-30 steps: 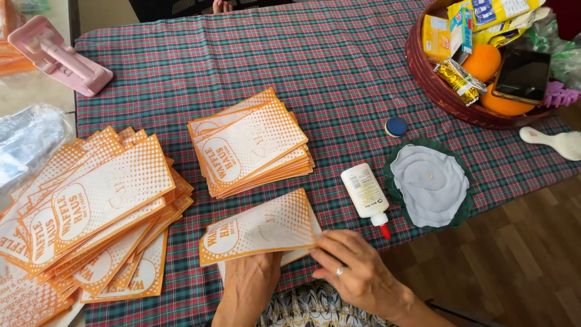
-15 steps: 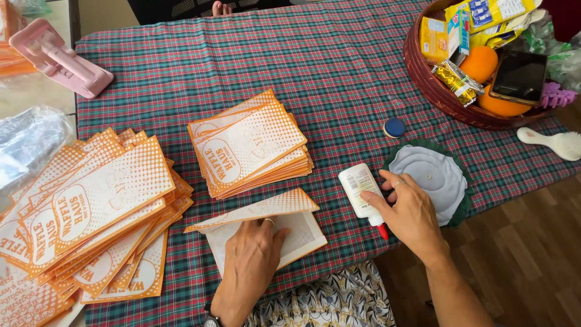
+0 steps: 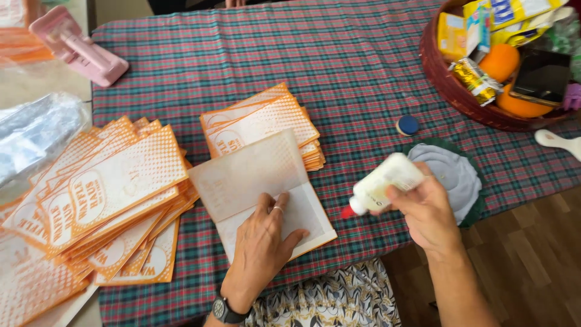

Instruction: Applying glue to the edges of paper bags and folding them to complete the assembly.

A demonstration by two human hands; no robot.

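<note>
Head view, looking down at a plaid-covered table (image 3: 339,54). Lower centre of frame: a folded-open pale paper sleeve with faint orange print (image 3: 260,184), its upper flap lifted, lower panel flat on the cloth. Left hand (image 3: 263,242) lies flat on the lower panel, fingers spread, pressing it down, not clenched around anything; ring on one finger, dark wristwatch (image 3: 227,312) at the bottom edge. Right hand (image 3: 423,209), right of centre, is wrapped around a white squeeze glue bottle with a red tip (image 3: 381,184), held above the cloth, tip pointing lower left toward the sleeve's right edge, not touching it. Just behind the bottle, a round whitish cloth pad on a dark green mat (image 3: 454,175). Small blue bottle cap (image 3: 407,125) sits on the cloth above that. Neat stack of orange-and-white printed paper sleeves (image 3: 266,121) at centre, just above the open one. Bigger, fanned pile of the same sleeves (image 3: 103,194) fills the left side. Upper right: dark red woven basket (image 3: 442,79) with yellow packets, oranges and a dark phone. White plastic spoon (image 3: 557,142) at right edge. Pink plastic stapler-like tool (image 3: 78,45) upper left; clear plastic bag (image 3: 33,130) below it.
</note>
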